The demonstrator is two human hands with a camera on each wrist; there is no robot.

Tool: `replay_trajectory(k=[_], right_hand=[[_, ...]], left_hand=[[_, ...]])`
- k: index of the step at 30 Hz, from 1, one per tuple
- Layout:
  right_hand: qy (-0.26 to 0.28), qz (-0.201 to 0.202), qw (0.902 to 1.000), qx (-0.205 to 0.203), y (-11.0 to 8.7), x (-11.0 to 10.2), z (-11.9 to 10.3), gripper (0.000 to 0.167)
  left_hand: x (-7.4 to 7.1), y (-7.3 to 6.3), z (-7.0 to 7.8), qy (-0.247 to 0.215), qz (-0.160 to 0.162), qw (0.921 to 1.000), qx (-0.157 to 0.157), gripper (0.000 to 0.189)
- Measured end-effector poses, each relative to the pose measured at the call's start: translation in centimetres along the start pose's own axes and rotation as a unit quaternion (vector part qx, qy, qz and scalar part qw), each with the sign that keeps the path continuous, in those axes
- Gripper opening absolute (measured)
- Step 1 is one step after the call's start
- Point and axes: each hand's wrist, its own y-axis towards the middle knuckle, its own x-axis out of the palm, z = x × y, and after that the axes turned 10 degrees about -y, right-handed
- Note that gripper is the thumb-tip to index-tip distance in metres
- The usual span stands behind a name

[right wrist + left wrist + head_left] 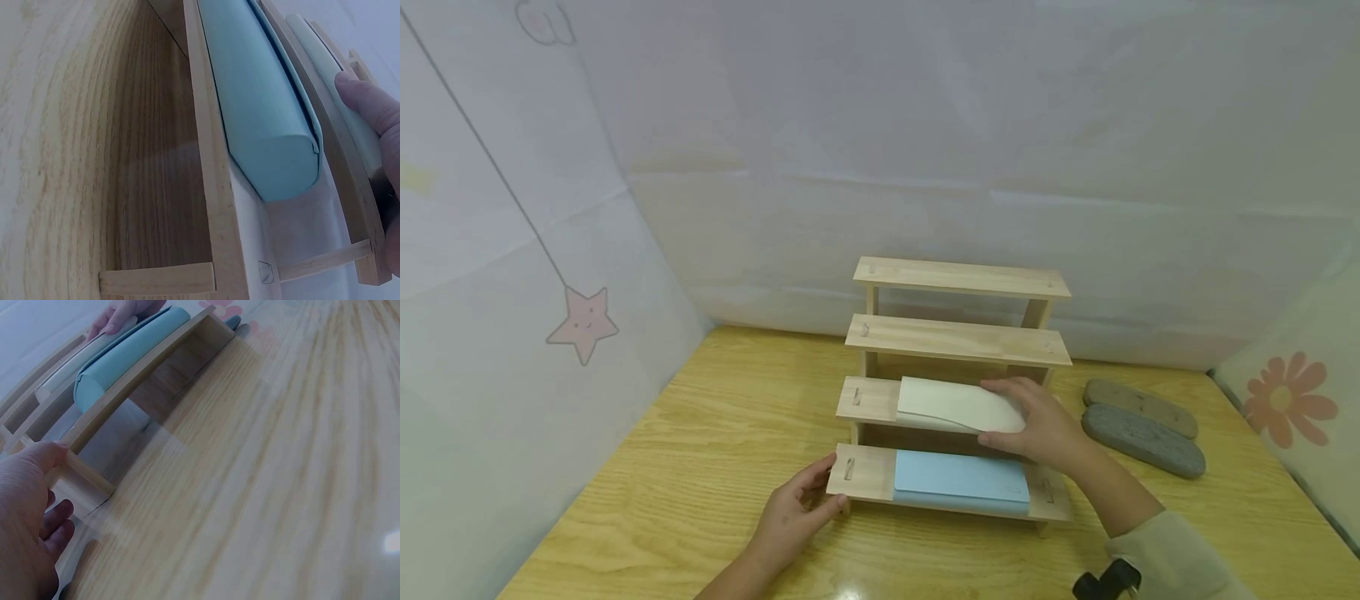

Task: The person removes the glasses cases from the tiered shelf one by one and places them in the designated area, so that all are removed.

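Observation:
A four-step wooden display rack (958,337) stands on the table. On its second step from the bottom lies a cream folding glasses case (951,402). My right hand (1037,421) holds that case by its right end, thumb at the front and fingers over the back edge. A light blue glasses case (961,477) lies on the lowest step, its closed end facing the right wrist view. My left hand (793,508) grips the left end of the lowest step; in the left wrist view the thumb (47,453) presses the board's corner and the other fingers curl below.
To the right of the rack, a brown case (1142,407) and a grey case (1142,439) lie side by side on the wood-grain table (700,467). The upper two steps rise behind my hands. A pale curtain (880,125) hangs at the back and sides.

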Motion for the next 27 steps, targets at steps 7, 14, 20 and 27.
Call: replay_trajectory(k=[7,14,20,27], right_hand=[[0.012,0.009,0.9999,-0.004,-0.2,0.1,-0.1,0.071],[0.026,0.025,0.9993,0.007,-0.4,0.0,-0.2,0.069],[0.026,0.036,0.9988,0.020,-0.7,-0.2,-0.2,0.067],[0.047,0.027,0.9980,0.032,-1.2,-0.8,0.2,0.070]], left_hand=[[0.0,0.0,-0.1,0.003,-0.003,1.0000,-0.001,0.061],[-0.1,0.0,0.0,0.007,-0.005,1.0000,0.001,0.062],[-0.1,0.0,0.0,0.004,-0.007,1.0000,0.004,0.062],[-0.1,-0.1,0.0,0.007,-0.006,0.9999,0.010,0.062]])
